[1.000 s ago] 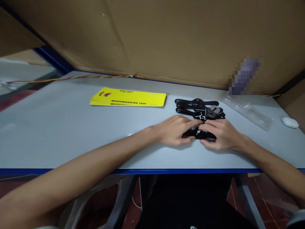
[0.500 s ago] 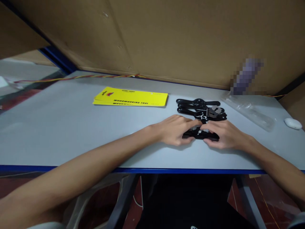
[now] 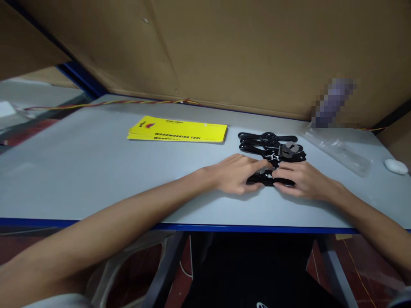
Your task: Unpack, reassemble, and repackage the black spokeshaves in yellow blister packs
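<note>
Both hands are on one black two-handled tool [image 3: 269, 180] lying near the table's front edge. My left hand [image 3: 240, 174] grips its left handle, with the index finger reaching over the metal part at the middle. My right hand [image 3: 300, 179] is closed round the right handle, its fingertips by a small silvery screw. Just behind, more black tools [image 3: 268, 137] of the same shape lie in a row. Grey metal plates [image 3: 290, 149] and small silvery pieces [image 3: 273, 157] rest on them. The fingers partly hide the held tool.
Yellow printed cards [image 3: 180, 130] lie stacked at the back left of the grey table [image 3: 80, 171]. Clear plastic bags [image 3: 340, 152] and a white rounded case [image 3: 396, 166] are at the right. A twisted red-yellow wire [image 3: 128, 102] runs along the back, below a cardboard wall [image 3: 240, 55].
The fingers of my right hand have shifted slightly at the tool's middle, off the metal part. My left hand keeps nearly the same grip.
</note>
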Motion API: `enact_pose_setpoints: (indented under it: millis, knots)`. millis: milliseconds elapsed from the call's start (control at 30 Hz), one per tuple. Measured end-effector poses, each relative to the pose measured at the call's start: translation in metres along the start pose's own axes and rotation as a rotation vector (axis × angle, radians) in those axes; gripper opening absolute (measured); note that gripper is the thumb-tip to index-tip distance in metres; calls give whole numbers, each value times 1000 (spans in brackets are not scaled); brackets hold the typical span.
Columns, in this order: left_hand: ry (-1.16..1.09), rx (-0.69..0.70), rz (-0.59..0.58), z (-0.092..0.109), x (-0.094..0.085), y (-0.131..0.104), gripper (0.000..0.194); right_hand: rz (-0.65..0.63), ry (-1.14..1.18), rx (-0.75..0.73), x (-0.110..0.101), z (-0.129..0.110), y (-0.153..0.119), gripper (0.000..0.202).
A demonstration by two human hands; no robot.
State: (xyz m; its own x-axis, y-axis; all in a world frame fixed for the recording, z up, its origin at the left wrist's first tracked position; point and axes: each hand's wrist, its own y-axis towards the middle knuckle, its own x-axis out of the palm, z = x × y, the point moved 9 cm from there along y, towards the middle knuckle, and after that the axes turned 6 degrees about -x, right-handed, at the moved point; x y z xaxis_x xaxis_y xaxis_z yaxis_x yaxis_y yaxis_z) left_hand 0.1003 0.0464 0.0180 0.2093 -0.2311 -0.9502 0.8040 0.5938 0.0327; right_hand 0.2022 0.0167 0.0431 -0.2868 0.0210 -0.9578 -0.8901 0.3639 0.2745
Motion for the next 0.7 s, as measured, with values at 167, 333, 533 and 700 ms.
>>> enact_pose_setpoints:
  millis: [167,333,533,700]
  knots:
    - [-15,-17,-10,-2,1,1,52,-29,94,29,5,5,0,27]
    - [-26,-2,-1,0,0,1,42,-35,245,72,5,11,-1,36]
    - [-36,12,1,2,0,2,38,-48,261,81,8,11,3,28]
    - [-19,-23,-16,5,3,2,37,63,-13,123,15,4,8,33]
